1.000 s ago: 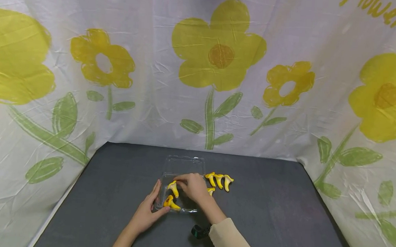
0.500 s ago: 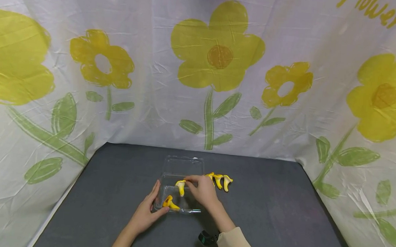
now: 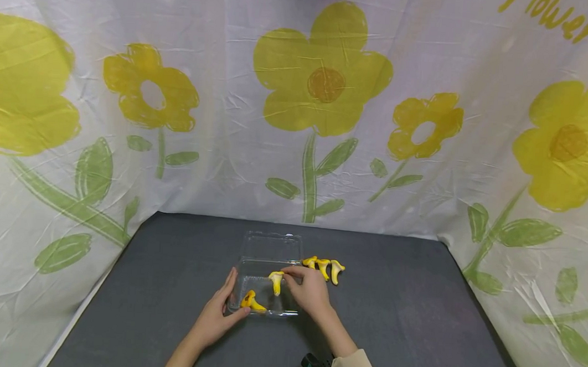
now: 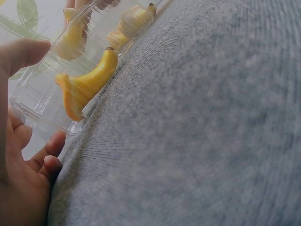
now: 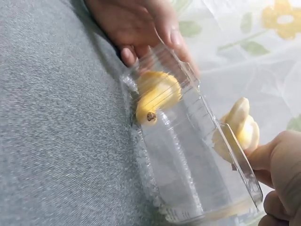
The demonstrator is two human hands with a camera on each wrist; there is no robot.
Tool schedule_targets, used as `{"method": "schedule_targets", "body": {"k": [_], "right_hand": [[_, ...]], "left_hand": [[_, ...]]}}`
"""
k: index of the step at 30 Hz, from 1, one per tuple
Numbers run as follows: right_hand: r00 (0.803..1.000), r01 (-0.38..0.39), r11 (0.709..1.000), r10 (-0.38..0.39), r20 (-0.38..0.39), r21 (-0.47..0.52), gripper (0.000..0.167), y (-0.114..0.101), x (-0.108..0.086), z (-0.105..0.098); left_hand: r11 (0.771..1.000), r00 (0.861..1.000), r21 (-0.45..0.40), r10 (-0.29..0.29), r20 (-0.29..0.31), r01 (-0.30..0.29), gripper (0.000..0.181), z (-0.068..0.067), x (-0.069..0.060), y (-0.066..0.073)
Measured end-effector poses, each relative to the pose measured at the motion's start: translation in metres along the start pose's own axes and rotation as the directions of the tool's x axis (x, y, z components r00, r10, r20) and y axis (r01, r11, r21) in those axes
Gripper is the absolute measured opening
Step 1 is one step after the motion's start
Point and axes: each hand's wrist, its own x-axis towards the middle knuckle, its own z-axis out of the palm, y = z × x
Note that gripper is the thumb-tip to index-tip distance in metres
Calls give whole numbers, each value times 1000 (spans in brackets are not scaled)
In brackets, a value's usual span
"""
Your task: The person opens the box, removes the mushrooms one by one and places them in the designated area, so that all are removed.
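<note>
A clear plastic clamshell container [image 3: 287, 314] stands on the dark tabletop, its lid [image 3: 273, 245] laid back. Inside, near the front left, lies a yellow chanterelle-like mushroom [image 3: 253, 301]. My right hand [image 3: 313, 290] pinches another yellow mushroom [image 3: 276, 283] between thumb and fingertips, over the container's right half, stem pointing down. At the front left corner my left hand [image 3: 218, 312] rests against the container, fingers along its left side and thumb at the front edge. The left wrist view shows the mushroom in the container [image 4: 89, 84] through the clear wall.
Several more yellow mushrooms [image 3: 336, 272] lie in a row right of the container, partly behind my right hand. A further mushroom [image 4: 131, 23] shows beyond the container in the left wrist view. A curtain [image 3: 227, 119] with printed flowers encloses the table.
My right hand has moved right with the pinched mushroom, from the container's left half to its right half, then slightly towards me. My left hand and the container have stayed in place.
</note>
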Motion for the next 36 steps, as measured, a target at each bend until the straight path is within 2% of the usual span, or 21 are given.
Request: {"method": "schedule_targets", "body": {"k": [6, 11, 17, 21, 27, 31, 36], "right_hand": [[994, -56, 997, 62, -92, 58, 13, 6, -12, -10], [985, -122, 987, 134, -109, 107, 13, 13, -22, -23], [964, -159, 984, 173, -201, 84, 11, 32, -32, -40], [949, -162, 985, 173, -265, 63, 10, 47, -37, -49], [926, -138, 990, 137, -351, 22, 13, 67, -46, -57], [922, -118, 993, 99, -374, -28, 14, 79, -52, -53], [922, -125, 990, 91, -376, -66, 15, 87, -58, -46]], "left_hand": [[1000, 1000, -19, 21, 1, -21, 103, 1, -3, -2], [999, 999, -33, 30, -11, -31, 102, 2, -6, -7], [1000, 1000, -21, 18, -4, -18, 104, 2, -5, -9], [1000, 1000, -24, 8, 1, -8, 104, 0, -4, -9], [999, 999, -24, 38, 5, -37, 103, -2, 0, -6], [999, 999, -27, 36, 11, -35, 102, -2, 0, -4], [1000, 1000, -15, 16, 24, -15, 103, -1, 1, -4]]}}
